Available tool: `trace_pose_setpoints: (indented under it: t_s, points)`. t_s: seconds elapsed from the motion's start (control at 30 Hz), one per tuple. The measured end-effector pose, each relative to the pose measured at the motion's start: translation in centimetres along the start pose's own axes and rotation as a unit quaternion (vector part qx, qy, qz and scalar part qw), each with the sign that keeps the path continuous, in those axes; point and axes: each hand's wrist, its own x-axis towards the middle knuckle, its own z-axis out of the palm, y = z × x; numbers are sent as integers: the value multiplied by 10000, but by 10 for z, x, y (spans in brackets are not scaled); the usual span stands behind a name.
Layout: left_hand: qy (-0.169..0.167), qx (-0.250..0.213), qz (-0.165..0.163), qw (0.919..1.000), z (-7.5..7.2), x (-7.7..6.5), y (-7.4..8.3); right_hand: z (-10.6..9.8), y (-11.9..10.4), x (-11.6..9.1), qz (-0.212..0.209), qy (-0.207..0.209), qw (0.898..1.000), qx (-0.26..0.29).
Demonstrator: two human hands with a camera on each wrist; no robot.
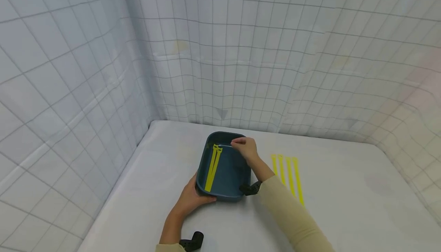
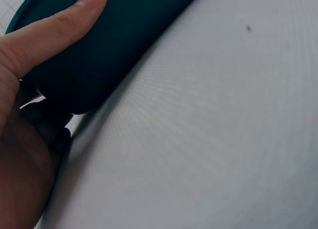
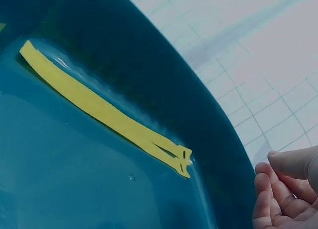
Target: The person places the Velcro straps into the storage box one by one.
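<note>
My left hand grips the near left corner of a dark teal tray. In the left wrist view the thumb lies along the tray's outer wall, while the other fingers are mostly in shadow behind it. Two yellow hook-and-loop cable ties lie together along the tray's left side, slotted heads at the far end. My right hand is over the far right part of the tray, fingers loosely bent with nothing between them. In the right wrist view its fingertips appear beside the tray's rim.
Several more yellow cable ties lie side by side on the white table, right of the tray and partly hidden by my right sleeve. White gridded curtains enclose the table at the back and sides.
</note>
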Motion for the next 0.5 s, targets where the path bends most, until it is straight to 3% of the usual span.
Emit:
trace_pose_setpoints:
  t_s: [0.07, 0.13, 0.5]
  points:
    - [-2, 21, -73, 10000, -1, 0, 0, -2, -1, 0, 6, -6, 10000, 27]
    - [26, 93, -54, 9999, 1, 2, -10, -3, -3, 0, 45, 19, 10000, 56]
    - [27, 3, -127, 9999, 3, 2, -11, -25, -3, -4, 77, 318, 9990, 310]
